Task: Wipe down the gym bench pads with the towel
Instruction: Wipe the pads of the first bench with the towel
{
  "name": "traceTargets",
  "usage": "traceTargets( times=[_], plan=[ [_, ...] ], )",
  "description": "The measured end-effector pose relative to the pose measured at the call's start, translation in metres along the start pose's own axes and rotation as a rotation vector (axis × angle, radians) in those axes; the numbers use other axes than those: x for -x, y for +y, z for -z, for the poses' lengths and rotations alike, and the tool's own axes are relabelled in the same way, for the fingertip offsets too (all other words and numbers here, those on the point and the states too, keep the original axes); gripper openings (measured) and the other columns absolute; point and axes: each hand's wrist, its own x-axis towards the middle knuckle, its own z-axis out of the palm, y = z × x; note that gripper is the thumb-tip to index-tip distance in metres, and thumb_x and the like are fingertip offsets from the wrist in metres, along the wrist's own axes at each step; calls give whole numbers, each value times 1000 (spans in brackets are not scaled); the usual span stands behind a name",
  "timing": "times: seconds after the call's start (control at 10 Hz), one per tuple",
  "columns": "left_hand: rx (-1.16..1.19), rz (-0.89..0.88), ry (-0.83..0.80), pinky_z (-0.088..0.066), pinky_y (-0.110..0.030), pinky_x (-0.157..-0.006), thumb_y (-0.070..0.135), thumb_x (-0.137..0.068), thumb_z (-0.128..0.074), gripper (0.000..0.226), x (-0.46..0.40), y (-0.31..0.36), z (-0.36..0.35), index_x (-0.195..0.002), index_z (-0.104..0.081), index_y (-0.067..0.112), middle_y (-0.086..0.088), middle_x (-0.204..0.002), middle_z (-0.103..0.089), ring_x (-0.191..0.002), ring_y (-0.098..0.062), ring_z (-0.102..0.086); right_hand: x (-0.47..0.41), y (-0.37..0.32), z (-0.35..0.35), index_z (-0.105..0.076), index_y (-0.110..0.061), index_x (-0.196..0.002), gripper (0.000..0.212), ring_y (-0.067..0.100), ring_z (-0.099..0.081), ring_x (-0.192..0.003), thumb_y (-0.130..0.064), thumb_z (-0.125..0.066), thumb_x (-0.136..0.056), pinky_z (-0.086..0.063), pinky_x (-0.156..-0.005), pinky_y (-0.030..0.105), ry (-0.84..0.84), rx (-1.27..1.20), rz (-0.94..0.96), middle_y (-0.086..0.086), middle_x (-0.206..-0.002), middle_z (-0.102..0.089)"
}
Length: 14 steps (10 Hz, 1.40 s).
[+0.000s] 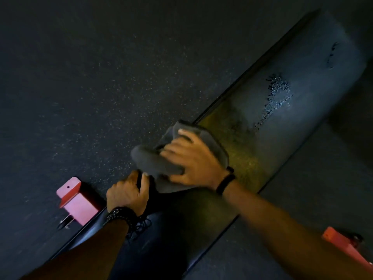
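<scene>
— Down at the near end of the bench pad (272, 126), we had the grey towel (161, 160) bunched under our right hand (193, 160), fingers spread wide and pressing flat, so the cloth covered as much vinyl as it could.

— And our left hand (127, 194)?

— Curled round the pad's edge just beside the towel, we think to brace ourselves. What it gripped beyond the edge, we couldn't tell.

— Much left to wipe?

— We judged plenty: a patch of spray droplets (276, 96) sat farther up, well apart from the towel and unwiped. The red frame foot (74, 197) stood on the speckled rubber floor (101, 77).
</scene>
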Motion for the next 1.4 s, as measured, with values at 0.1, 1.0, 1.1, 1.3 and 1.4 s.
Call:
traceTargets(
  times=[0.1,1.0,1.1,1.3,1.4],
  plan=[
    [-11,-26,-32,-31,-31,-59,58,-89,-12,66,1,0,1,-94,-62,14,0,-58,-46,-58,-23,-46,-9,86,38,-65,-24,-83,27,24,-63,-91,-52,-64,-86,-44,-92,36,207,77,-356,-3,-84,-65],
    [-3,-54,42,-39,-34,-63,62,-89,-6,73,3,-1,-2,-94,-60,13,-4,-60,-49,-62,-26,-50,132,-27,-25,-62,-21,-112,38,30,-62,-94,-50,-56,-88,-39,-89,48,339,340,-853,4,-101,-63],
    [-23,-67,46,-37,-34,-65,59,-90,-10,72,3,1,-2,-100,-62,10,-10,-67,-54,-66,-28,-52,117,70,32,-54,0,-121,62,40,-56,-109,-53,-34,-96,-41,-92,59,754,430,-1567,23,-117,-60],
    [-17,-65,34,-40,-37,-65,61,-88,-7,78,5,2,0,-107,-62,10,-19,-73,-62,-69,-33,-57,126,8,12,-56,-9,-121,52,41,-60,-110,-53,-48,-94,-43,-96,58,369,-370,-1010,27,-117,-59],
    [-11,-60,10,-37,-37,-65,60,-89,-7,75,5,3,2,-104,-60,8,-15,-71,-57,-66,-25,-46,133,-105,-27,-54,-19,-120,44,31,-60,-106,-52,-54,-91,-45,-94,56,243,-286,-965,8,-115,-58]
  ],
)
